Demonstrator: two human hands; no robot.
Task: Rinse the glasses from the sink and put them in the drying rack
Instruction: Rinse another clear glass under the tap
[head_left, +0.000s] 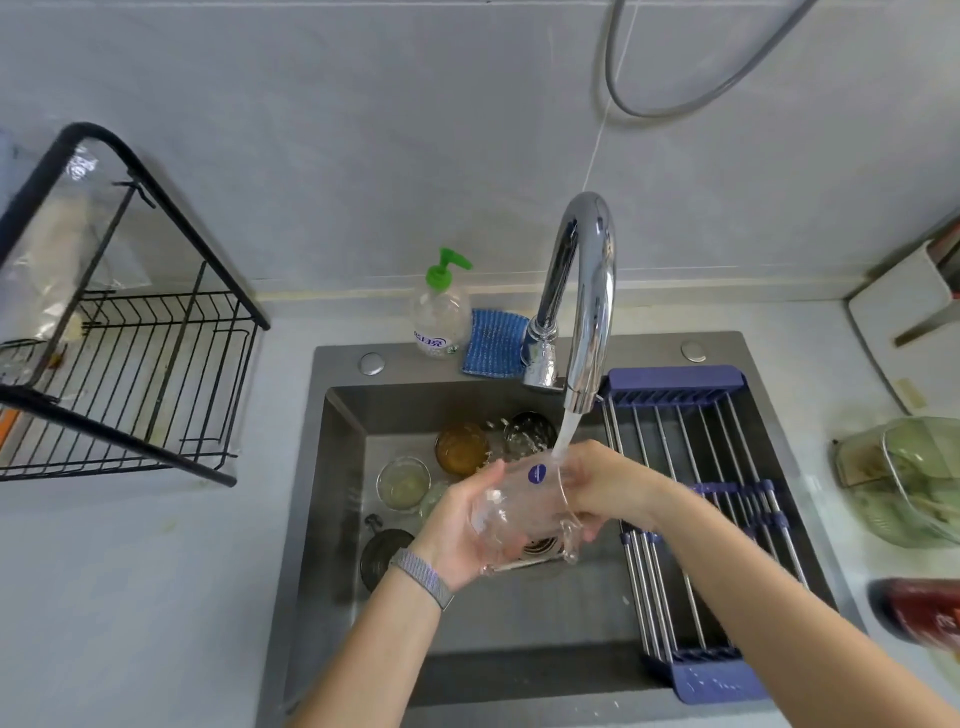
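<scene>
Over the sink (332, 519) I hold a clear glass (524, 512) with a blue sticker, tilted on its side under the running tap (587, 291). My left hand (462, 535) cups its base from the left, fingers curled round it. My right hand (602, 486) grips its rim end, where the water stream lands. In the sink's far part stand an amber glass (461, 449), a clear glass (403, 483) and a dark glass (530, 434). A black wire drying rack (135, 374) stands on the counter at the left.
A roll-up rack with blue ends (691, 519) lies over the sink's right side. A soap bottle with green pump (441, 317) and a blue sponge cloth (493, 343) sit behind the sink. A dark lidded item (382, 556) rests in the sink. Green glass containers (904, 478) stand right.
</scene>
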